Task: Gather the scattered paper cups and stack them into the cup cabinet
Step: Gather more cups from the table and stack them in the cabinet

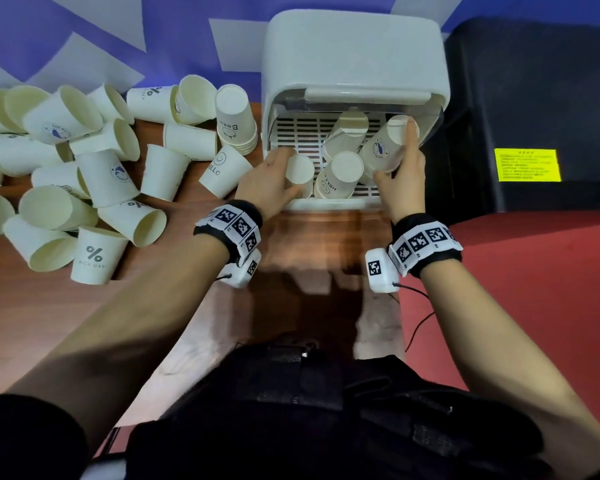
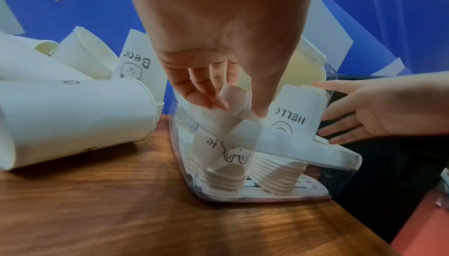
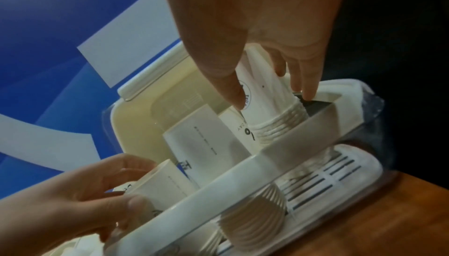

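The white cup cabinet (image 1: 354, 53) stands open at the back of the wooden table (image 1: 49, 323). On its slatted tray are several stacks of upside-down paper cups. My left hand (image 1: 284, 178) grips the front-left stack (image 1: 302, 168), which carries a "Hi" drawing (image 2: 218, 145). My right hand (image 1: 395, 150) grips the right stack with the blue logo (image 1: 378, 150), tilted against the cabinet's right wall. A "HELLO" stack (image 1: 340, 174) stands between the two, and another stack (image 1: 347, 133) behind it. In the right wrist view, thumb and fingers (image 3: 306, 87) wrap the logo stack (image 3: 267, 110).
Many loose paper cups (image 1: 66, 168) lie scattered over the table's left half, with a "Bear" stack (image 1: 234, 119) beside the cabinet. A black box with a yellow label (image 1: 527, 164) stands right of the cabinet. Red floor (image 1: 534, 306) lies past the table's right edge.
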A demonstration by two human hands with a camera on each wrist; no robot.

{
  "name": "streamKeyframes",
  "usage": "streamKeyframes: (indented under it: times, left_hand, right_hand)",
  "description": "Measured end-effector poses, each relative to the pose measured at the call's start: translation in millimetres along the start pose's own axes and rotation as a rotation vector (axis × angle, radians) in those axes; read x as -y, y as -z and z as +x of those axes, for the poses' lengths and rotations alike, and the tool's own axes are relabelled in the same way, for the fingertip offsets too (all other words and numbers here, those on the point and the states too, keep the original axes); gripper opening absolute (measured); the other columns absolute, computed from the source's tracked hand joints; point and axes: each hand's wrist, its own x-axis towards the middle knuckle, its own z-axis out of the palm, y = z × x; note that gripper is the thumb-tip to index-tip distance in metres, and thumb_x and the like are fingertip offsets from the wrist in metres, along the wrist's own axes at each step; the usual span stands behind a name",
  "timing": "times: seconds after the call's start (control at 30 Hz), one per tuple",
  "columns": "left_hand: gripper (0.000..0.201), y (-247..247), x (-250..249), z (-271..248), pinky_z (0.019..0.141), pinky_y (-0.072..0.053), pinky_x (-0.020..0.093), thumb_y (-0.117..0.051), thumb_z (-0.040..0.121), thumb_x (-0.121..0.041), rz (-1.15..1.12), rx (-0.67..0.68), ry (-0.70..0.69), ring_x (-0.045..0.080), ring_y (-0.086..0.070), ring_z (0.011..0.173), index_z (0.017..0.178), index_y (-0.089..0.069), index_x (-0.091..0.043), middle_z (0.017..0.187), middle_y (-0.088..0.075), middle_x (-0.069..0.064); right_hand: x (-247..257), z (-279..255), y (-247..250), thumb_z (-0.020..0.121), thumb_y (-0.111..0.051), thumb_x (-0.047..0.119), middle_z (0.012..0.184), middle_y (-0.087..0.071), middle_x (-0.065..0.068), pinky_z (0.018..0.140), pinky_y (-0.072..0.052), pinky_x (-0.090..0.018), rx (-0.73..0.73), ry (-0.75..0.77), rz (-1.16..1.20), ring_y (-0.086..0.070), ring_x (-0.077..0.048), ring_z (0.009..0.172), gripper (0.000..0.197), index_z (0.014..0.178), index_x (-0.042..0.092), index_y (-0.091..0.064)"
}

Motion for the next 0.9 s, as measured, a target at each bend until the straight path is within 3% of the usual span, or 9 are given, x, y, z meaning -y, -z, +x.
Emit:
streamKeyframes:
  times: [0.1, 0.2, 0.23, 0.3, 0.4, 0.53, 0.63, 0.73, 0.9]
  left_hand:
    - [0.058, -2, 3, -15, 0.087, -0.046, 0.039, -0.065, 0.085, -0.021, -0.089, -0.049, -0.042, 0.031, -0.056, 0.108, 0.135, -0.037, -0.012, 0.141, -0.037, 0.008]
    - [0.053, -4, 7, -40, 0.084, -0.046, 0.034, -0.060, 0.086, -0.014, -0.120, -0.083, -0.052, 0.027, -0.058, 0.103, 0.135, -0.039, -0.010, 0.141, -0.035, 0.009]
    - [0.053, -4, 9, -49, 0.085, -0.045, 0.034, -0.059, 0.087, -0.014, -0.125, -0.082, -0.041, 0.027, -0.056, 0.105, 0.136, -0.039, -0.010, 0.141, -0.036, 0.010]
    - [0.052, -3, 14, -66, 0.088, -0.044, 0.037, -0.059, 0.088, -0.014, -0.122, -0.061, -0.025, 0.027, -0.055, 0.107, 0.136, -0.039, -0.010, 0.140, -0.037, 0.010]
    - [0.047, -3, 26, -88, 0.086, -0.048, 0.040, -0.058, 0.090, -0.015, -0.101, -0.026, -0.026, 0.022, -0.060, 0.094, 0.135, -0.042, -0.014, 0.136, -0.040, 0.008]
    - [0.041, 2, 48, -113, 0.087, -0.049, 0.045, -0.055, 0.091, -0.018, -0.088, -0.021, -0.034, 0.020, -0.060, 0.096, 0.131, -0.046, -0.020, 0.131, -0.046, 0.004]
    - [0.040, 14, 65, -132, 0.088, -0.048, 0.039, -0.055, 0.092, -0.019, -0.072, -0.025, -0.027, 0.019, -0.059, 0.098, 0.131, -0.047, -0.019, 0.131, -0.047, 0.003]
    - [0.039, 31, 87, -153, 0.087, -0.046, 0.035, -0.055, 0.092, -0.019, -0.070, -0.035, -0.040, 0.018, -0.059, 0.098, 0.130, -0.048, -0.019, 0.130, -0.048, 0.003]
    - [0.038, 73, 142, -188, 0.087, -0.047, 0.039, -0.055, 0.093, -0.020, -0.055, -0.026, -0.016, 0.022, -0.058, 0.101, 0.130, -0.048, -0.017, 0.127, -0.051, 0.007]
  right_hand:
    - [-2, -25, 3, 0.084, -0.057, 0.000, 0.145, -0.032, -0.015, 0.108, -0.029, -0.020, -0.016, -0.003, 0.034, -0.032, -0.017, 0.134, 0.085, 0.153, 0.023, -0.013]
    - [-5, -53, 4, 0.086, -0.057, 0.001, 0.147, -0.032, -0.011, 0.094, -0.025, 0.002, 0.000, -0.023, 0.004, -0.032, -0.003, 0.120, 0.080, 0.152, 0.022, -0.017]
    - [-6, -62, 3, 0.085, -0.057, 0.002, 0.146, -0.033, -0.011, 0.095, -0.027, 0.000, 0.012, -0.030, -0.013, -0.034, -0.003, 0.119, 0.079, 0.152, 0.021, -0.019]
    - [-9, -81, 4, 0.085, -0.058, 0.006, 0.145, -0.034, -0.014, 0.102, -0.028, -0.014, 0.048, -0.053, -0.058, -0.036, -0.016, 0.128, 0.074, 0.150, 0.018, -0.023]
    - [-10, -108, 4, 0.090, -0.058, 0.010, 0.147, -0.030, -0.014, 0.101, -0.026, -0.021, 0.108, -0.121, -0.141, -0.035, -0.026, 0.134, 0.067, 0.149, 0.014, -0.027]
    - [-4, -144, -2, 0.090, -0.058, 0.011, 0.147, -0.033, -0.016, 0.103, -0.025, -0.022, 0.130, -0.127, -0.205, -0.035, -0.029, 0.134, 0.062, 0.147, 0.014, -0.032]
    - [11, -166, -17, 0.091, -0.057, 0.012, 0.147, -0.033, -0.015, 0.104, -0.026, -0.024, 0.156, -0.142, -0.220, -0.035, -0.028, 0.134, 0.061, 0.146, 0.015, -0.032]
    - [35, -186, -41, 0.092, -0.057, 0.011, 0.149, -0.031, -0.013, 0.109, -0.025, -0.029, 0.180, -0.142, -0.200, -0.033, -0.028, 0.137, 0.061, 0.147, 0.015, -0.032]
    - [85, -209, -96, 0.091, -0.059, 0.013, 0.147, -0.034, -0.015, 0.110, -0.028, -0.032, 0.231, -0.127, -0.205, -0.036, -0.029, 0.135, 0.061, 0.146, 0.013, -0.033]
